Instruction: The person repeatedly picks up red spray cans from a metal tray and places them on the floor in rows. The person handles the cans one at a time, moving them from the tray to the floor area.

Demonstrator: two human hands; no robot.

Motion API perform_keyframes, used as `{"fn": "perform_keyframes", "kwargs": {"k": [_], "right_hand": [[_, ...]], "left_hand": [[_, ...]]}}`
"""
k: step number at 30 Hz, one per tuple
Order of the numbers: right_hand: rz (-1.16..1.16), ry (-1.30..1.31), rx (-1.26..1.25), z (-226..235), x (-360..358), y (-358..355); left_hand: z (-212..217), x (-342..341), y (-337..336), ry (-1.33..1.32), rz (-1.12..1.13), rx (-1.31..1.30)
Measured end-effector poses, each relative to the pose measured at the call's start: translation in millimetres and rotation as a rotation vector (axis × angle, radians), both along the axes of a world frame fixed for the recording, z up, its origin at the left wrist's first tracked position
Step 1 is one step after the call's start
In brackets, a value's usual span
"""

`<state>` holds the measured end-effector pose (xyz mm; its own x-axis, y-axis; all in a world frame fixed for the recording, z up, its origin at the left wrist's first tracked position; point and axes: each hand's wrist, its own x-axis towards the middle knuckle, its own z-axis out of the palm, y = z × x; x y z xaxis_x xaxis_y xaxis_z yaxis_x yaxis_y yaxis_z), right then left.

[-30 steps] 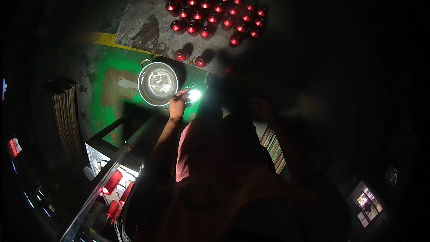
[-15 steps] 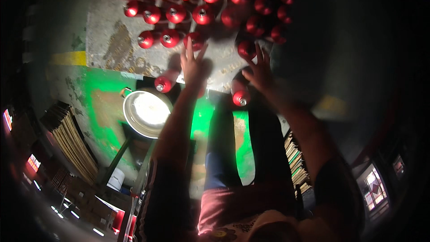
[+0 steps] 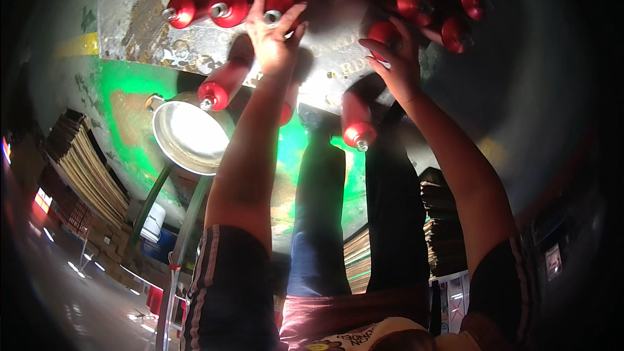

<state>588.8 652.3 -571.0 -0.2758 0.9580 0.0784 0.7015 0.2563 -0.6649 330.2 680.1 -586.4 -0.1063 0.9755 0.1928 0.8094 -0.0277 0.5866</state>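
Several red metal bottles with silver threaded necks stand on a worn grey tabletop. My left hand (image 3: 274, 42) reaches in with fingers spread around the neck and shoulder of one red bottle (image 3: 278, 5); I cannot tell whether it touches. My right hand (image 3: 402, 65) is beside another red bottle (image 3: 383, 34), fingers apart, partly overlapping its side. At the near edge, a red bottle (image 3: 220, 88) stands left of my left forearm, and another red bottle (image 3: 356, 120) stands between my arms. A further red bottle is mostly hidden behind my left forearm.
A round metal pan (image 3: 193, 136) with a bright glare inside sits below the table's near edge on the left. Stacks of flat sheets stand at the left (image 3: 88, 162) and right (image 3: 443, 224). More red bottles (image 3: 227, 6) fill the table's far side.
The view has shifted closer, so the table and bottles appear larger and higher. Both hands remain by the same two bottles, fingers spread.
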Motion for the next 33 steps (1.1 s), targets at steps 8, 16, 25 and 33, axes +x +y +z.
{"fn": "perform_keyframes", "kwargs": {"k": [8,16,25,33], "right_hand": [[0.137,-0.018,-0.025,67,21,13],[-0.093,0.507,-1.216,228,-12,3],[0.122,1.125,-2.242,195,-273,-146],[0.076,1.345,-2.070,213,-388,-205]], "left_hand": [[97,-35,-36,-0.319,0.065,-0.162],[213,-172,-222,-1.405,0.556,-0.217],[151,-264,-368,-2.518,0.348,0.136],[159,-303,-407,-2.689,0.342,0.209]]}}
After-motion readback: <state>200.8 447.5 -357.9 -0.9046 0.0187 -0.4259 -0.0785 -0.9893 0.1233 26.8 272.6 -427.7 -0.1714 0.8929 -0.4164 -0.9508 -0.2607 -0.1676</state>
